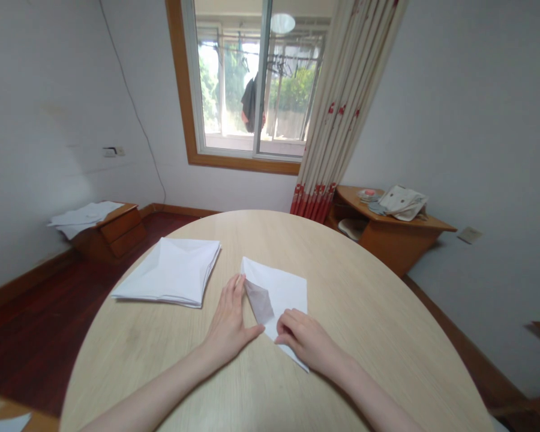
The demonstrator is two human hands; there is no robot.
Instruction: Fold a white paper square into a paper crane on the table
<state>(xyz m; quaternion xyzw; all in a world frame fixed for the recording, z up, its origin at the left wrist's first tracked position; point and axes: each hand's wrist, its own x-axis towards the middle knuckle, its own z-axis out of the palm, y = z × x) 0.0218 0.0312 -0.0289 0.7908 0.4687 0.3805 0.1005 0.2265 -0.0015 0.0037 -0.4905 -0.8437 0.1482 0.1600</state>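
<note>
A folded sheet of white paper lies on the round wooden table in front of me. Its left part is a shaded grey flap along the fold. My left hand rests at the paper's left edge, with fingers stretched out and thumb spread away from them; the fingertips touch the upper left edge and the thumb the lower one. On the paper's lower right part sits my right hand, its fingers curled in and the thumb near the forefinger, closed against the paper. The lower right corner pokes out below this hand.
A stack of folded white paper lies on the left of the pale round table. Behind stand a low drawer cabinet on the left and a wooden desk with a cloth bag on the right. A curtain hangs by the window.
</note>
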